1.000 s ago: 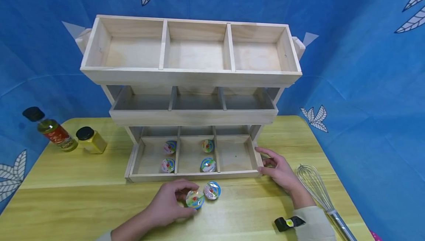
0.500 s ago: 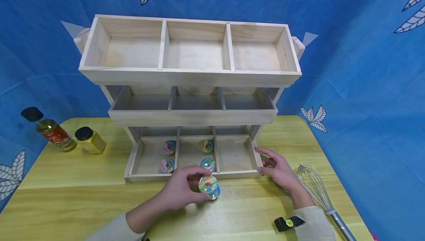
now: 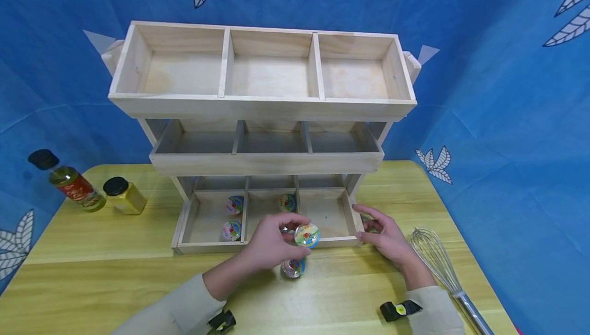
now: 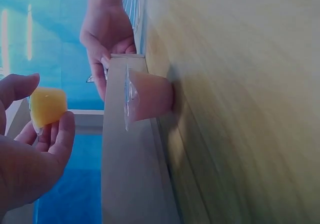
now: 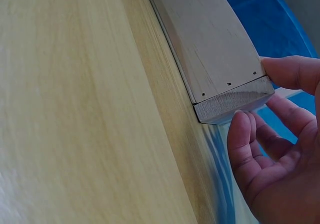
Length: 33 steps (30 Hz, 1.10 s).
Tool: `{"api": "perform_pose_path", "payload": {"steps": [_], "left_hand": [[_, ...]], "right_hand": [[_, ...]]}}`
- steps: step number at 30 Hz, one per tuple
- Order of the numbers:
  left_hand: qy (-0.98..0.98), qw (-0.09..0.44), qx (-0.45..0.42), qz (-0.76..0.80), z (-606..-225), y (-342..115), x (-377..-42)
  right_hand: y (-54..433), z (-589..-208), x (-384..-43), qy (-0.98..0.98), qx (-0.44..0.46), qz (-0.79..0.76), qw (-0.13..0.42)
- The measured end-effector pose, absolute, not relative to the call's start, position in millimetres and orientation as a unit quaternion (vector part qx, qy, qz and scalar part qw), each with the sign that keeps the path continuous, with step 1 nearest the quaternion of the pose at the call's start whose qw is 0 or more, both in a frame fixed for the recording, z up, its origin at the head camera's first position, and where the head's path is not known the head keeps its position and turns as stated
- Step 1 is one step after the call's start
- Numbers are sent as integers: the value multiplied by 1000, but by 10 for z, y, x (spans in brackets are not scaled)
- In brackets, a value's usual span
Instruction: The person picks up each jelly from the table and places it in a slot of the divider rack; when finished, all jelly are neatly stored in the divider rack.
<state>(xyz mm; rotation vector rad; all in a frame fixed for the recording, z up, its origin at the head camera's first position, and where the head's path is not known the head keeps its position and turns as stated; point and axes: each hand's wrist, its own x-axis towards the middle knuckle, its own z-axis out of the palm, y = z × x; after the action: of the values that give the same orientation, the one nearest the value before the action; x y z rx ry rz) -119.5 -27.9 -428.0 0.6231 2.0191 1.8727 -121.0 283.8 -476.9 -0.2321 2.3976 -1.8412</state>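
Between thumb and fingers, my left hand (image 3: 271,243) pinches a jelly cup (image 3: 307,235), yellow in the left wrist view, over the front edge of the rack's bottom tier. A pink jelly cup (image 4: 150,96) stands on the table just in front of the rack. My right hand (image 3: 387,233) holds the right end of the bottom tier, thumb at the front corner. Two jelly cups (image 3: 232,231) sit in the left compartment. In the middle one a jelly cup (image 3: 288,203) sits at the back; another in front of it is mostly hidden by my left hand.
The three-tier wooden rack (image 3: 267,163) has three compartments per tier. On the left stand an oil bottle (image 3: 79,190) and a yellow jar (image 3: 131,199) with a black lid. A whisk (image 3: 435,258) lies beside my right forearm. A blue cloth (image 3: 498,120) hangs behind.
My left hand has carried its jelly cup right and up, past the cup on the table, to the front edge of the bottom tier. My right hand has stayed put.
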Motion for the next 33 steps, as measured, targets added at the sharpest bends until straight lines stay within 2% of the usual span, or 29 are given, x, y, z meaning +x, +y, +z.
{"api": "perform_pose_path", "payload": {"steps": [5, 15, 33], "left_hand": [[696, 156, 215, 667, -4283, -166, -1283], [725, 104, 190, 653, -4284, 150, -1482], [780, 41, 102, 616, -4460, 740, -1787]], "right_hand": [[2838, -4770, -1213, 792, -79, -603, 54], [2844, -4770, -1222, 790, -82, -606, 54], [2843, -4756, -1208, 785, -84, -611, 56]]}}
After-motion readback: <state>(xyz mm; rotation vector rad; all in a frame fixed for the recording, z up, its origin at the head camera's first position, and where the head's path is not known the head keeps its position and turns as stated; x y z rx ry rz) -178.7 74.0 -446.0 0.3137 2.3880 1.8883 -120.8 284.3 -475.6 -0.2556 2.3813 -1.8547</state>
